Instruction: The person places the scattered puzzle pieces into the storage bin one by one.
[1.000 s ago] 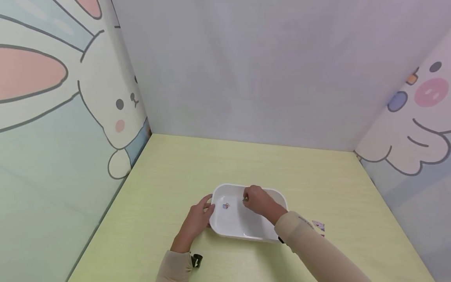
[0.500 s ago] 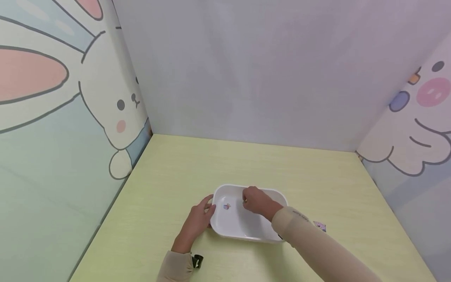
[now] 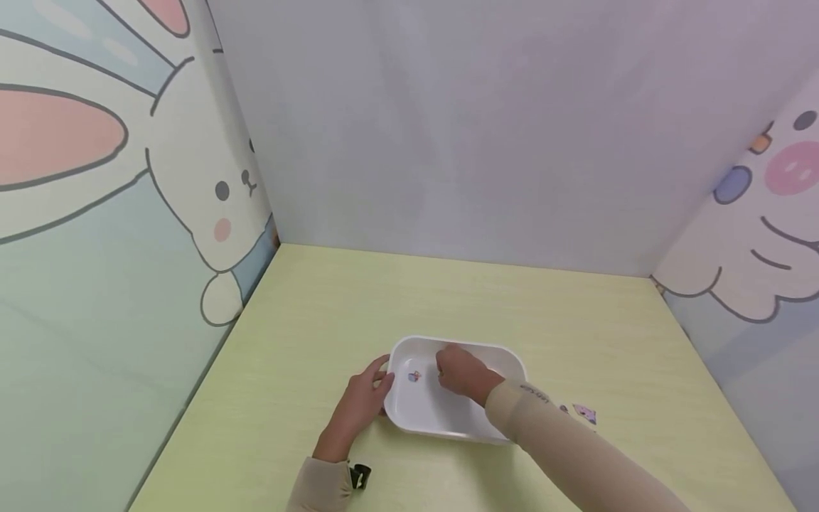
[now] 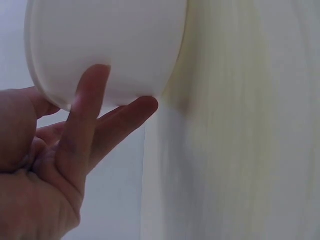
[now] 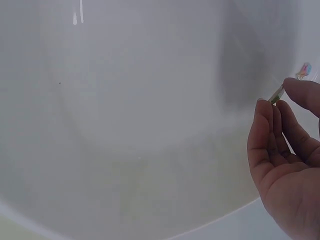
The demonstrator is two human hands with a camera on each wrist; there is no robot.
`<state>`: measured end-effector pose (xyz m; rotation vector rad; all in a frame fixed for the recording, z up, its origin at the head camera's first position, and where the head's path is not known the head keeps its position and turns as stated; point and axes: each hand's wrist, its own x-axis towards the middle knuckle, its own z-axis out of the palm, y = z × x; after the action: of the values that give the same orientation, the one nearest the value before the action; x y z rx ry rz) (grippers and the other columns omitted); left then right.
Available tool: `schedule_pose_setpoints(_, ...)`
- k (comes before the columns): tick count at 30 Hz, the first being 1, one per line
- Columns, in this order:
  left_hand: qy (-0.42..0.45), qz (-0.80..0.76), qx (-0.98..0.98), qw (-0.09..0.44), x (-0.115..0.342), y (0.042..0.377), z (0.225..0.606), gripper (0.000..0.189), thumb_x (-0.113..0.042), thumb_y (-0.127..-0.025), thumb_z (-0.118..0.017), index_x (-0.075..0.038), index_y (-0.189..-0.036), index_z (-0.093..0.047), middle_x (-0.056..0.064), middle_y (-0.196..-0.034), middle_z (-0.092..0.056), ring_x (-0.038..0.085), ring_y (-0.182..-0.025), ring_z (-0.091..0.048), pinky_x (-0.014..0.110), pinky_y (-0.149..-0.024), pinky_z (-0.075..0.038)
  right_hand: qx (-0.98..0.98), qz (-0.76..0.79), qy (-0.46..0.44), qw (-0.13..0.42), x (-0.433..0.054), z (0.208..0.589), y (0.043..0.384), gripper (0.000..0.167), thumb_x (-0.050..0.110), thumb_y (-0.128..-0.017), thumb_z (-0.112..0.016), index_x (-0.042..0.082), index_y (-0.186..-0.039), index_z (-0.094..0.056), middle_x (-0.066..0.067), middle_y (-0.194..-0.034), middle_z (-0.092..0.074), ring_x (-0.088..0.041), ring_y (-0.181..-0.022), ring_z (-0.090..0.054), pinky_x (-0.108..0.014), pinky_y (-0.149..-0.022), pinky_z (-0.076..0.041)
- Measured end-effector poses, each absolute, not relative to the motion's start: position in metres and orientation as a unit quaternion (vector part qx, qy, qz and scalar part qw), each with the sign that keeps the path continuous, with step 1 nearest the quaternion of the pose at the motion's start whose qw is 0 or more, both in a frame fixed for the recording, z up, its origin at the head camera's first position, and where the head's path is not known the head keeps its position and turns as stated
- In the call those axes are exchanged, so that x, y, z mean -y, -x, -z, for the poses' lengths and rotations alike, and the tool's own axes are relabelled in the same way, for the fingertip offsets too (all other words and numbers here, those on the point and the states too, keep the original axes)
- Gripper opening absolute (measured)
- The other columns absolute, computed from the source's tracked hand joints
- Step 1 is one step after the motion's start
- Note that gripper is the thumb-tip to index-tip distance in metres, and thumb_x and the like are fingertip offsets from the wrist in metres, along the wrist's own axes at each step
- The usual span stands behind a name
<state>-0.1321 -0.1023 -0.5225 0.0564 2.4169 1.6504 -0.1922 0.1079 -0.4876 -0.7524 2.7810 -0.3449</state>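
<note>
A white oval-cornered basin [image 3: 425,412] stands on the table in the head view. At its left end my left hand [image 3: 360,402] holds the rim, with the thumb over the edge and fingers [image 4: 125,125] against the outer wall in the left wrist view. My right hand [image 3: 462,370] is inside the basin, near its far wall. In the right wrist view its thumb and fingertips pinch a small thin flat piece [image 5: 276,94] with a greenish face, seen nearly edge-on. A small colourful cutout, like a sticker [image 3: 414,376], lies on the basin's floor to the left of my right hand.
Several small printed pieces [image 3: 585,413] lie on the pale yellow table [image 3: 358,284] right of the basin, partly hidden by my right sleeve [image 3: 544,434]. A grey-white panel [image 3: 435,142] closes off the back, and cartoon-printed panels [image 3: 83,306] flank the sides.
My right hand has moved slightly left and lower inside the basin, still pinching the small piece. My left hand keeps its hold on the rim. The head view has shifted slightly.
</note>
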Motion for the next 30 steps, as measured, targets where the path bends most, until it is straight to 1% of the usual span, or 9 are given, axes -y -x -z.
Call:
schedule_pose_setpoints(5,-0.02,-0.56,-0.822,0.106,0.102,0.132,0.523,0.047,-0.02,-0.103,-0.052,-0.007,-0.147,-0.041,0.027,-0.128,-0.056,0.017,-0.069,-0.068,0.029,-0.055,-0.056,-0.951,0.108,0.265,0.116,-0.107,0.491,0.192,0.018,-0.002,-0.079,-0.069,0.005,-0.069,-0.056,-0.002,-0.066,-0.045,-0.017,-0.063,-0.042,-0.033,-0.056,-0.043)
schedule_pose_setpoints(7,-0.021,-0.559,-0.822,0.105,0.102,0.131,0.524,0.048,-0.02,-0.103,-0.053,-0.007,-0.147,-0.041,0.027,-0.128,-0.056,0.018,-0.069,-0.068,0.03,-0.055,-0.056,-0.951,0.104,0.269,0.11,-0.106,0.493,0.191,0.019,-0.003,-0.077,-0.068,0.005,-0.067,-0.054,-0.003,-0.065,-0.044,-0.018,-0.062,-0.041,-0.034,-0.056,-0.043)
schedule_pose_setpoints(12,-0.023,-0.558,-0.823,0.102,0.103,0.131,0.524,0.048,-0.02,-0.103,-0.053,-0.006,-0.147,-0.041,0.027,-0.127,-0.057,0.018,-0.068,-0.068,0.03,-0.055,-0.056,-0.951,0.094,0.272,0.113,-0.106,0.494,0.191,0.014,-0.003,-0.075,-0.065,0.003,-0.068,-0.055,-0.003,-0.067,-0.044,-0.018,-0.062,-0.04,-0.035,-0.057,-0.043)
schedule_pose_setpoints(15,-0.026,-0.56,-0.821,0.102,0.103,0.131,0.524,0.048,-0.02,-0.103,-0.053,-0.006,-0.147,-0.041,0.027,-0.127,-0.057,0.017,-0.068,-0.068,0.029,-0.055,-0.056,-0.952,0.091,0.265,0.124,-0.105,0.496,0.192,0.011,-0.002,-0.078,-0.064,0.002,-0.071,-0.056,-0.003,-0.068,-0.044,-0.019,-0.063,-0.041,-0.035,-0.058,-0.045)
schedule_pose_setpoints(21,-0.034,-0.566,-0.818,0.097,0.103,0.131,0.523,0.047,-0.02,-0.103,-0.053,-0.005,-0.146,-0.042,0.027,-0.126,-0.058,0.019,-0.071,-0.069,0.029,-0.054,-0.056,-0.956,0.08,0.25,0.13,-0.103,0.499,0.192,0.014,0.001,-0.082,-0.065,0.004,-0.073,-0.056,-0.004,-0.07,-0.045,-0.019,-0.062,-0.044,-0.036,-0.059,-0.047)
schedule_pose_setpoints(30,-0.033,-0.568,-0.816,0.099,0.104,0.13,0.522,0.047,-0.02,-0.103,-0.053,-0.005,-0.146,-0.042,0.028,-0.126,-0.057,0.02,-0.072,-0.069,0.029,-0.054,-0.056,-0.956,0.079,0.252,0.128,-0.099,0.496,0.189,0.017,0.002,-0.083,-0.068,0.005,-0.073,-0.055,-0.004,-0.071,-0.045,-0.019,-0.063,-0.044,-0.036,-0.059,-0.047)
